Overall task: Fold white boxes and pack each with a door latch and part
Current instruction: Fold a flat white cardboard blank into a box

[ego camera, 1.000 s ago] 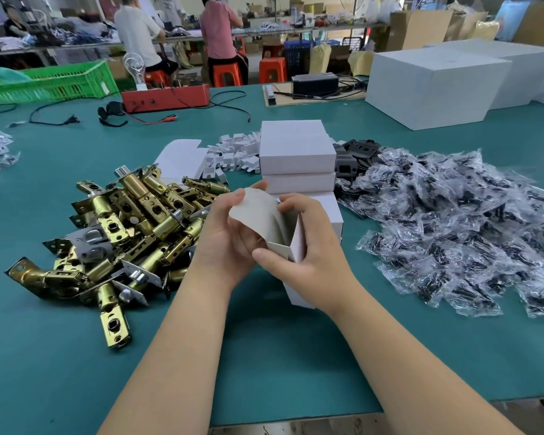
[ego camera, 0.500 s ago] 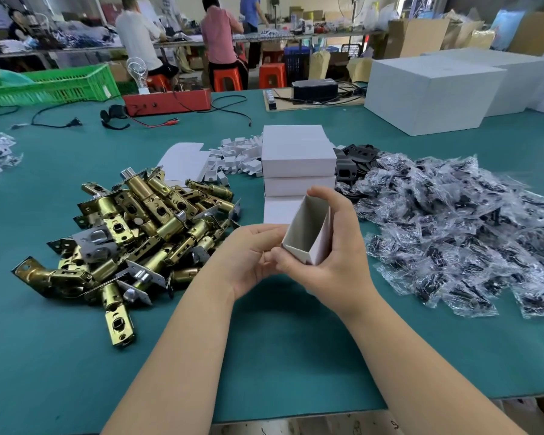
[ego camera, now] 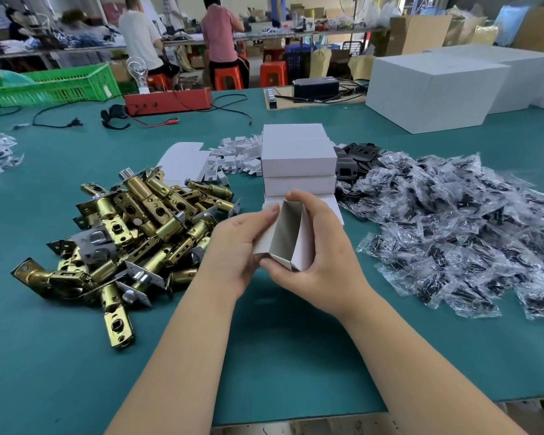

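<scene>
1. Small white box (ego camera: 288, 237) held in the air just in front of the stack of white boxes (ego camera: 299, 161), open end toward the camera, grey inside showing. One second ago it was still half flat, a flap bent over the left fingers; now it stands squared up as an open sleeve.
2. Right hand (ego camera: 324, 259) wraps the box from the right, fingers curled over its far end, thumb under the near corner. Grip much as half a second ago.
3. Left hand (ego camera: 236, 246) pinches the box's left wall, fingertips at the top edge; earlier it sat lower, by the near corner.
4. Pile of brass door latches (ego camera: 132, 233) left of the stack, untouched.
5. Heap of bagged parts (ego camera: 459, 227) right of the stack, unchanged, on the green table (ego camera: 264, 356).
</scene>
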A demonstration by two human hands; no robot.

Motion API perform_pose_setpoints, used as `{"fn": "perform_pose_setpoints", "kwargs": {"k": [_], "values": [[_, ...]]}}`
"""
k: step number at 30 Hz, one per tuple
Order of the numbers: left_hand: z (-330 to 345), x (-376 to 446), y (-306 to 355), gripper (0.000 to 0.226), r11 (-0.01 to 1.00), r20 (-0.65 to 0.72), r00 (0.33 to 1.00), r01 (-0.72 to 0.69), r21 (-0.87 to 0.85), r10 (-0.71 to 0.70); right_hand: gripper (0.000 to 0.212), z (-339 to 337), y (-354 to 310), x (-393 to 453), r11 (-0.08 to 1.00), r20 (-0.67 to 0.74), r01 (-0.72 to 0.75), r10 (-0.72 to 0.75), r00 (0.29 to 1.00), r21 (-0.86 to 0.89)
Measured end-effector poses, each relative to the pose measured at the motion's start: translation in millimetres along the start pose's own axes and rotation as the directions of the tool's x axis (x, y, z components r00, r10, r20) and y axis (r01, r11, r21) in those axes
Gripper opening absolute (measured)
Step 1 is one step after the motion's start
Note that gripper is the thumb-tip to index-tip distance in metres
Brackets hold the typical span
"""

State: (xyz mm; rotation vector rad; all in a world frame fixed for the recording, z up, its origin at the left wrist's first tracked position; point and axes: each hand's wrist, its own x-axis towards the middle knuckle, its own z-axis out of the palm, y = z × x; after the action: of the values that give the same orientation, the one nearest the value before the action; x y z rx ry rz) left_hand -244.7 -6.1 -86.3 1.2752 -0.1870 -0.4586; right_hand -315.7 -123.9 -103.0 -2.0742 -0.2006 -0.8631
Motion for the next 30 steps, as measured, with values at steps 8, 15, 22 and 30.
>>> {"fn": "perform_pose_setpoints", "kwargs": {"k": [8, 15, 22, 30], "values": [[3.2, 0.3, -1.8, 0.024, 0.994, -0.069, 0.992, -0.107, 0.009, 0.108, 0.081, 0.4, -0.2, 0.5, 1.0, 0.017, -0.009, 0.009, 1.0, -0.011], [4.4, -1.0, 2.9, 0.039, 0.981, 0.106, 0.983, 0.161, -0.112, -0.149, 0.082, -3.8, 0.4, -1.1, 0.999, 0.021, -0.022, 0.021, 1.0, 0.04], [5.3, 1.0, 1.2, 0.037, 0.995, -0.141, 0.985, 0.099, -0.024, -0.101, 0.075, -7.6, 2.1, -4.2, 0.981, -0.028, -0.147, 0.152, 0.988, 0.125], [-20.2, -8.2, 21.3, 0.019, 0.781, -0.267, 0.887, -0.148, 0.607, 0.376, 0.065, -11.6, 5.4, -5.3, 0.965, -0.061, -0.204, 0.216, 0.974, 0.166]]}}
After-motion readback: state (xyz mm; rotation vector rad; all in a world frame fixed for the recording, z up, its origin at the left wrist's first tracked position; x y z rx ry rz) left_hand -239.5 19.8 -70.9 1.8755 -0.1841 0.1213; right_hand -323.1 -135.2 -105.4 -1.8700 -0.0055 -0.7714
